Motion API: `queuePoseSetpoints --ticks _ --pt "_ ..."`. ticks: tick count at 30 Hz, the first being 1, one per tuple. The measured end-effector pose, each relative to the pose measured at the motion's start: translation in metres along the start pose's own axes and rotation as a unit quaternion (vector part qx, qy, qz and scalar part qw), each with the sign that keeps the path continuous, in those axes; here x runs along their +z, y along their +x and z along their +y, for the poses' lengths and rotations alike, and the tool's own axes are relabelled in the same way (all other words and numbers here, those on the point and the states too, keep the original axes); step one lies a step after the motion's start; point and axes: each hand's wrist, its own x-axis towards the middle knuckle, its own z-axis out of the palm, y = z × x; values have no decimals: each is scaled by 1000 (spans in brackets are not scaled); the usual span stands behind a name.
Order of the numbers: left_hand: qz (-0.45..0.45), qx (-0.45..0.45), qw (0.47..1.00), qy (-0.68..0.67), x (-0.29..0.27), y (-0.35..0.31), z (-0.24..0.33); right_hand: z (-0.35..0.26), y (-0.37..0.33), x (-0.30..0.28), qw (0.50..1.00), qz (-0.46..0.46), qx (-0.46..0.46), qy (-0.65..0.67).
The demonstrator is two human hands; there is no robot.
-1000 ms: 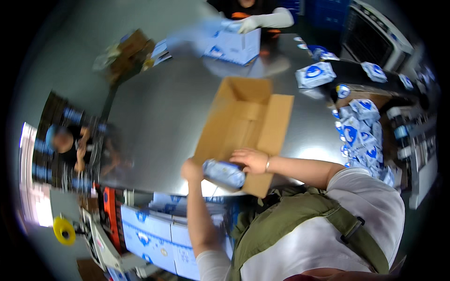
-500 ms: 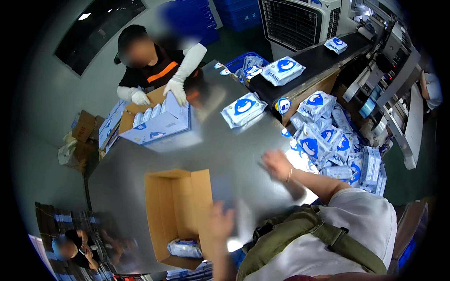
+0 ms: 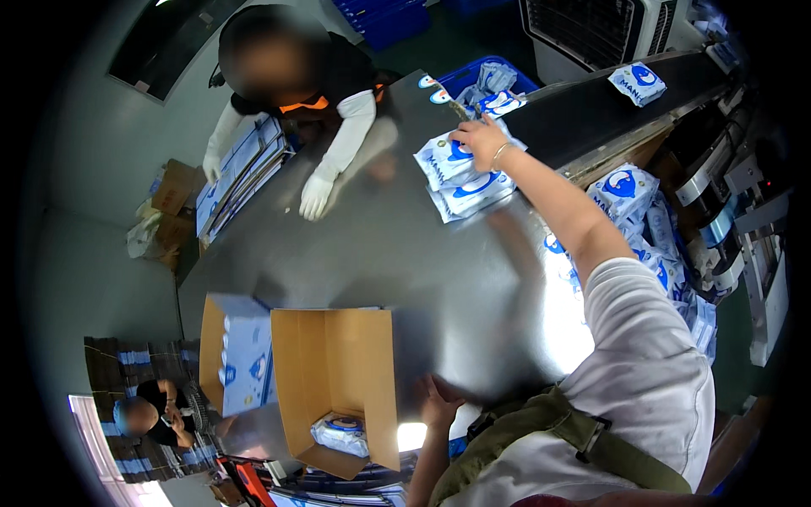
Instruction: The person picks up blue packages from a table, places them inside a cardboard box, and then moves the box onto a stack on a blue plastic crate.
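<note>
I log one steel table [image 3: 338, 262]. Right edge, at the black belt [image 3: 574, 127]: right hand [image 3: 479, 142], clasped on the upper pack [image 3: 438, 162], atop a lower pack [image 3: 469, 204]. Near edge: open brown carton [image 3: 378, 389], one wrapped pack [image 3: 340, 435] inside; left hand [image 3: 439, 407] beside it, too dim for me to tell its grip. Beyond: blue crates [image 3: 380, 17], air cooler [image 3: 583, 21].

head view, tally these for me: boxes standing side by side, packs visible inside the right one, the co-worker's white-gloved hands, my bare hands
Boxes: 2
Pack in the right box: 1
White-gloved hands: 2
Bare hands: 2
Total: 7
</note>
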Motion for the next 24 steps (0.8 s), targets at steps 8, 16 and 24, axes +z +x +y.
queuePoseSetpoints --ticks 8,16,24 --pt "-36 10 997 -70 -13 1 3 -89 -91 10 992 -79 -27 98" --pt "12 93 972 -215 -5 -23 -31 -240 -364 -11 995 -18 -88 42" --pt "51 148 954 -256 -9 -57 -28 -246 -247 -10 954 -281 67 82"
